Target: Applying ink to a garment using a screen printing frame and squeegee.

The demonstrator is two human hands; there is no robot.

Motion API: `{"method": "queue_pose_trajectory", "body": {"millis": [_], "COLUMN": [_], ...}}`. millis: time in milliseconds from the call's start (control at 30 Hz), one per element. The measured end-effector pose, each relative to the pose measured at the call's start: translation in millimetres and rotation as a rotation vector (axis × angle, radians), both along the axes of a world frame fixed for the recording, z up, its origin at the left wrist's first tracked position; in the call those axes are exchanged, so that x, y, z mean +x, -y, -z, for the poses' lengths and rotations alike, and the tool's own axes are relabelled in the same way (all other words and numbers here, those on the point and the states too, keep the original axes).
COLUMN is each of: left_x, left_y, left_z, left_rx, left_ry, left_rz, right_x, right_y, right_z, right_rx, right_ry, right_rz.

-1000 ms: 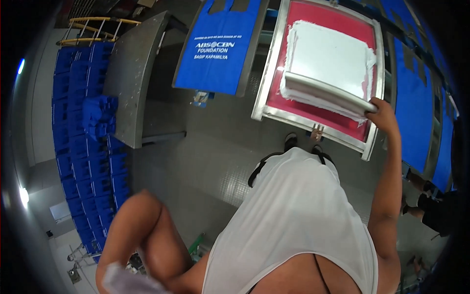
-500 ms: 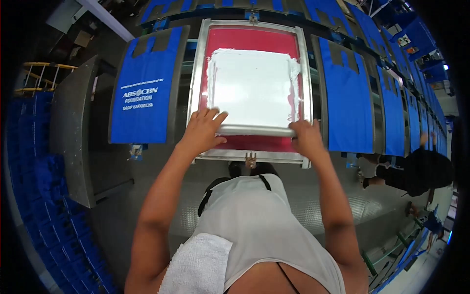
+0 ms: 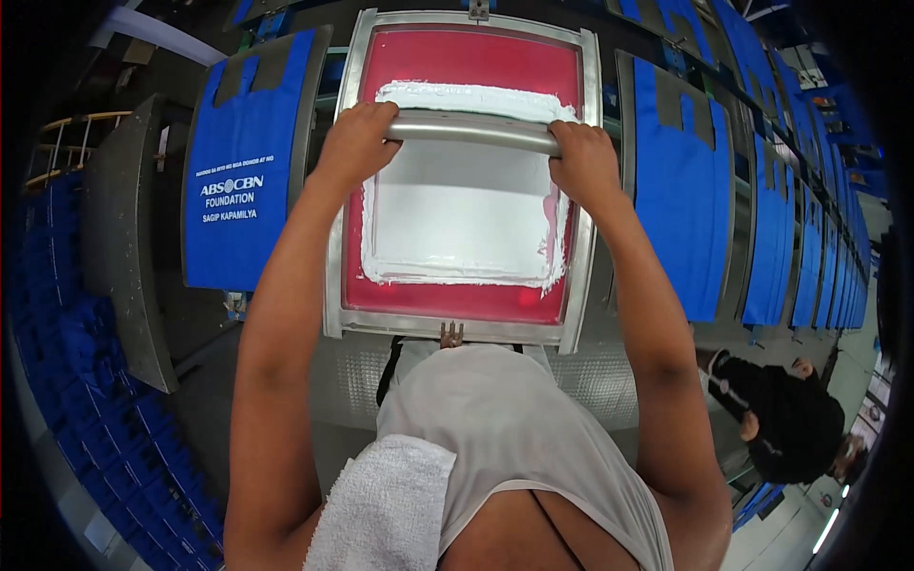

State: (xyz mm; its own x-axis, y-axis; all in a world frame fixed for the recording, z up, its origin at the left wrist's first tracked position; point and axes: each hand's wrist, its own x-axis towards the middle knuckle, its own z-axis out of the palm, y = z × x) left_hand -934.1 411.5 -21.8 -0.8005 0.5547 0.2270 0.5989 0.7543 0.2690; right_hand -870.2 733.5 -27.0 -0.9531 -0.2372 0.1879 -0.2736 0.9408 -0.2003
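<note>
A metal squeegee bar [image 3: 474,131] lies crosswise over the far part of a silk-screen frame [image 3: 334,276]. My left hand [image 3: 362,141] is wrapped round its left end, and my right hand [image 3: 583,160] grips the right end. Inside the frame the mesh is red [image 3: 476,55] around its border. White ink [image 3: 457,219] covers the middle in a rough rectangle, with thicker ridges along its edges. Some of the ink shows beyond the bar on the far side. The squeegee's lower edge is hidden beneath its handle.
Blue fabric panels on flat boards flank the frame: a printed one [image 3: 238,162] at left, a plain one [image 3: 671,190] at right, with several more curving away. A grey metal panel [image 3: 124,238] stands farther left. A person in dark clothes [image 3: 790,419] is at the right.
Both hands have moved the squeegee away from me, from the near end of the screen to its far part. The person at right has shifted position, and my view has changed slightly.
</note>
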Motion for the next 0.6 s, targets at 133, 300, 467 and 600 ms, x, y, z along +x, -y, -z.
{"method": "queue_pose_trajectory", "body": {"millis": [133, 300, 467, 600], "left_x": [30.8, 113.0, 183.3, 200.4], "left_y": [-4.4, 21.6, 35.6, 32.0], "left_z": [42.7, 12.7, -28.7, -21.5], "left_rx": [-0.175, -0.094, -0.141, -0.047], "left_ry": [0.159, 0.200, 0.345, 0.213], "left_rz": [-0.090, -0.023, 0.003, 0.028], "right_x": [10.2, 98.5, 168.0, 182.1], "right_y": [27.3, 30.5, 49.0, 62.9], "right_z": [31.3, -2.1, -42.3, -36.0], "right_rx": [0.271, 0.095, -0.028, -0.040], "right_ry": [0.165, 0.235, 0.471, 0.401], "right_rz": [0.035, -0.008, -0.019, -0.026]}}
